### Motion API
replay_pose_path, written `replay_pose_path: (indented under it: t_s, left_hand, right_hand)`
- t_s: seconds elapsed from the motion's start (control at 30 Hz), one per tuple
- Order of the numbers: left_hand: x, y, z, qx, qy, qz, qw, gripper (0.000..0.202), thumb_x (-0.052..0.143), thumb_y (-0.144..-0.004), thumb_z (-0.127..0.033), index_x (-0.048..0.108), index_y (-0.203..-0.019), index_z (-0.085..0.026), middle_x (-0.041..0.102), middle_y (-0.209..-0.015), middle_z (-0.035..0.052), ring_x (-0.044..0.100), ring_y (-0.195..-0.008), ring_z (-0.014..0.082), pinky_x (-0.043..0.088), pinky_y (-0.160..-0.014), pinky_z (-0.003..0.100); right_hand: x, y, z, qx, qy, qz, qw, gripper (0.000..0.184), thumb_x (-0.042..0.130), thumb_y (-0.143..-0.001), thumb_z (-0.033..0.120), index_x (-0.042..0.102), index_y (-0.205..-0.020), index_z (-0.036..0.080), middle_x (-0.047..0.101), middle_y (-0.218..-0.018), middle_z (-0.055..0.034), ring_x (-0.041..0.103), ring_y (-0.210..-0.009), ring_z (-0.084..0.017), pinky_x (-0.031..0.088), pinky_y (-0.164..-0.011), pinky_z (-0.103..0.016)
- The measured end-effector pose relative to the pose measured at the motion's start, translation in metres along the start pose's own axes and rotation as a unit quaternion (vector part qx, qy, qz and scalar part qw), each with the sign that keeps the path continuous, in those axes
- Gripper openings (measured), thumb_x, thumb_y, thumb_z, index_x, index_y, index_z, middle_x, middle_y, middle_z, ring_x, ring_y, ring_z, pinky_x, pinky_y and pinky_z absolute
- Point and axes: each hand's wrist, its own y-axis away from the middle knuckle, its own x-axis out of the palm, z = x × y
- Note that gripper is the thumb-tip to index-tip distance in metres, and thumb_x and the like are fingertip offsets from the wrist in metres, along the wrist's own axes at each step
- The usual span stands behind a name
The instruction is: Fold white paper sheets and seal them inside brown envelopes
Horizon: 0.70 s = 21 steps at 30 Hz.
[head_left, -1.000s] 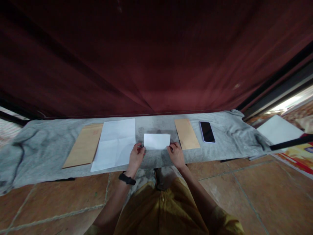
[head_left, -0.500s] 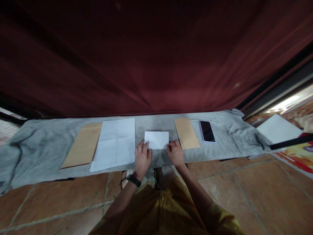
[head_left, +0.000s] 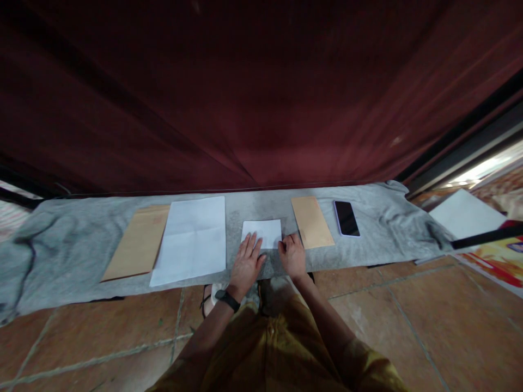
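Left envelope [head_left: 137,242], large sheet [head_left: 192,239], right envelope [head_left: 312,222] and phone [head_left: 346,219] spread across grey cloth [head_left: 382,228]. Small paper [head_left: 268,228] placed between large sheet and right envelope, just beyond hands. Left hand [head_left: 246,262] laid flat, fingers spread over paper's near-left part. Right hand [head_left: 293,256] curled at near-right corner; whether paper is pinched cannot be told.

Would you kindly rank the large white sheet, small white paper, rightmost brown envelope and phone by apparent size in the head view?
1. Large white sheet
2. Rightmost brown envelope and small white paper: too alike to rank
3. Phone
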Motion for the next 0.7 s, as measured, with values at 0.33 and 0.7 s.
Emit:
replay_pose_path:
  t_s: [0.33,0.7]
  left_hand:
    - [0.0008,-0.0006,-0.0040,0.014,-0.037,0.039,0.998,0.053,0.048,-0.100,-0.038,0.045,-0.151,-0.027,0.037,-0.162,0.0065,0.023,-0.154,0.0300,0.025,-0.124,0.055]
    - [-0.0024,-0.0019,-0.0057,0.022,-0.043,0.055,0.997,0.051,0.049,-0.099,-0.040,0.048,-0.149,-0.031,0.039,-0.161,0.0044,0.027,-0.153,0.0298,0.022,-0.124,0.055]
  right_hand:
    - [0.0023,0.0017,-0.0025,-0.012,-0.008,-0.013,1.000,0.013,0.049,-0.097,0.024,0.061,-0.091,0.021,0.060,-0.097,-0.0077,0.057,-0.094,-0.022,0.048,-0.087,-0.034]
    - [0.0000,0.0041,0.0034,0.008,-0.031,-0.025,0.999,0.023,0.048,-0.097,0.022,0.062,-0.115,0.016,0.062,-0.114,-0.0139,0.058,-0.109,-0.026,0.048,-0.095,-0.040]
